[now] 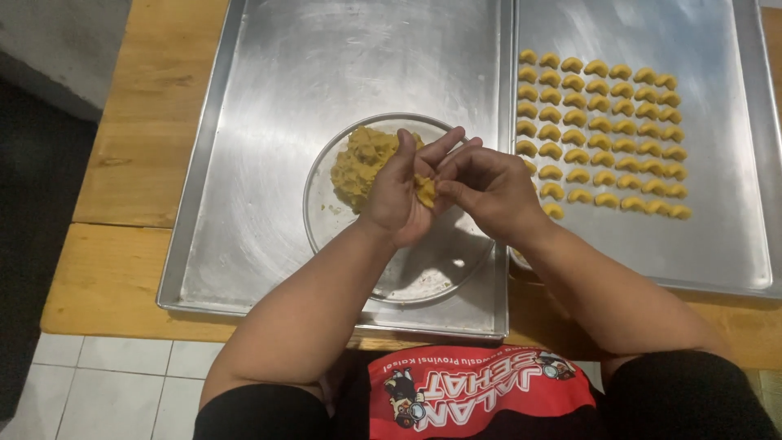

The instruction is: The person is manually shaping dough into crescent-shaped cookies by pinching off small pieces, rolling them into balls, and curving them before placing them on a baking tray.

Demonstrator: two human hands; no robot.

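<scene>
Dough piece [426,191], small and yellow, pinched between both hands above a glass plate [456,265]. Left hand [399,191] cupped upright, palm turned inward, fingers [444,147] loosely spread and extended, cradling the piece against the palm. Right hand [489,187] curled in from the other side, fingers closed onto the same piece, thumb and forefinger pressing at its edge. Behind the hands, on the far-left part of the plate, a rough mound of the same yellow dough [362,163]. Plate resting on a large steel tray [244,204], otherwise bare. Just to the right, touching edge to edge, a second steel tray [725,244] carrying neat rows of small crescent-shaped dough pieces [603,134], spaced slightly apart. Both trays flat on a wooden bench [122,163].
</scene>
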